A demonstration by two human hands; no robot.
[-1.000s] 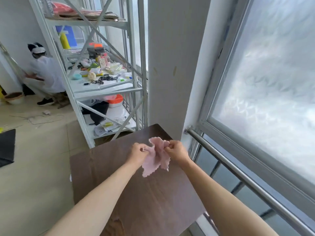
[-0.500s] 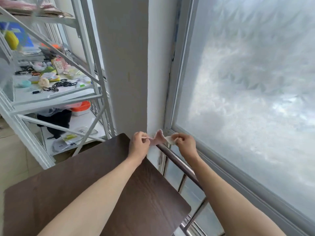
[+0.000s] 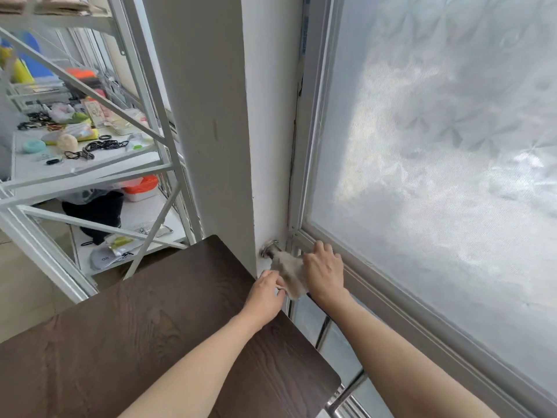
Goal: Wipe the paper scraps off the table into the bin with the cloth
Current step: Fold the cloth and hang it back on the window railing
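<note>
A small pale pink cloth point(image 3: 288, 269) is draped over the metal handrail point(image 3: 343, 395) beside the window, close to where the rail meets the white wall. My left hand point(image 3: 265, 292) pinches the cloth's lower corner just past the table's far edge. My right hand point(image 3: 325, 272) presses on the cloth's right side over the rail. The dark brown wooden table point(image 3: 144, 336) lies below and to the left, its top bare of paper scraps. No bin shows in this view.
A white pillar point(image 3: 217, 131) rises behind the table's far corner. A white metal shelf rack point(image 3: 90, 173) with several small items stands to the left. A frosted window point(image 3: 437, 161) fills the right side, with the rail running along its bottom.
Both hands carried the cloth from above the table rightward to the rail and lowered it onto the rail. The view turned right toward the window.
</note>
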